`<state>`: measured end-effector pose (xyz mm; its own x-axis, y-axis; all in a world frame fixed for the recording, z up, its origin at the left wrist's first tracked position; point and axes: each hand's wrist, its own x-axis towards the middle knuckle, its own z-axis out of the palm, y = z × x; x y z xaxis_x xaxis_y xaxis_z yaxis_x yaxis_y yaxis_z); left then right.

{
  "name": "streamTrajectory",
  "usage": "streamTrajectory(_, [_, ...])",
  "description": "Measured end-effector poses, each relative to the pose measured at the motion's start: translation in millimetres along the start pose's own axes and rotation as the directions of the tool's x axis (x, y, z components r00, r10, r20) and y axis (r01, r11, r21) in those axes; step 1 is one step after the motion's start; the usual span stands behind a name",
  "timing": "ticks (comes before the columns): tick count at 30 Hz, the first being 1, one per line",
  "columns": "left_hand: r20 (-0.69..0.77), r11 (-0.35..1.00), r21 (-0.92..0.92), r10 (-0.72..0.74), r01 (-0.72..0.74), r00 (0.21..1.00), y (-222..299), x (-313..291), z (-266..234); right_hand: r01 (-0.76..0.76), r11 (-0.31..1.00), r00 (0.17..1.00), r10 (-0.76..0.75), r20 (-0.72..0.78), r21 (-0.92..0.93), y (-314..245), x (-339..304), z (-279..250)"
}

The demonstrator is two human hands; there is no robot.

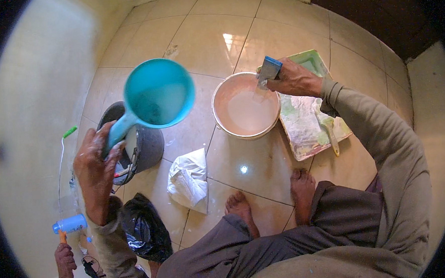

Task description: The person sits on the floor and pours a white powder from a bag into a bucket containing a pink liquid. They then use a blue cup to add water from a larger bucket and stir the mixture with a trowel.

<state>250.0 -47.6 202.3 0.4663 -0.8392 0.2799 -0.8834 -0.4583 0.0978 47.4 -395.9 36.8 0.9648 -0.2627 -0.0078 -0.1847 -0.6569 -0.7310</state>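
Observation:
My left hand (95,163) is wrapped round the handle of a teal dipper (162,92) with cloudy liquid inside. The dipper is held up, partly over a dark bucket (150,148). In my right hand (297,78) is a flat scraper (268,72) with a blue edge, pinched between the fingers at the rim of a pale round bucket (221,129). Pinkish-white liquid (248,110) fills part of that bucket. Behind my right wrist lies a green paint tray (319,58).
A paint-smeared tray (303,145) with a yellow-handled brush (331,136) lies right of the pale bucket. A white plastic bag (187,178) and a black bag (144,228) rest nearer me. At lower left, another person's hand (64,258) grips an orange handle below a blue cylinder (69,224).

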Motion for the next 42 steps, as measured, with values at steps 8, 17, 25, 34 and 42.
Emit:
streamTrajectory(8, [0.013, 0.925, 0.286, 0.257, -0.250, 0.966, 48, 17, 40, -0.031, 0.997, 0.999, 0.032, 0.018, -0.067, -10, -5, -2])
streamTrajectory(17, [0.022, 0.819, 0.444, 0.396, -0.364, 0.918, 72, 17, 58, -0.006, 0.998, 1.000, 0.007, 0.028, -0.058, -7, -4, -2])
streamTrajectory(25, [0.035, 0.809, 0.462, 0.394, -0.364, 0.919, 72, 16, 68, -0.001, 0.994, 1.000, 0.002, 0.007, -0.110, -7, -5, -1])
streamTrajectory(34, [0.041, 0.799, 0.467, 0.408, -0.379, 0.912, 74, 14, 73, 0.030, 0.999, 0.996, -0.031, -0.083, -0.014, -12, -7, 1])
streamTrajectory(42, [0.021, 0.787, 0.486, 0.425, -0.381, 0.905, 76, 14, 73, -0.003, 0.998, 1.000, 0.003, 0.001, -0.069, -7, -6, -1])
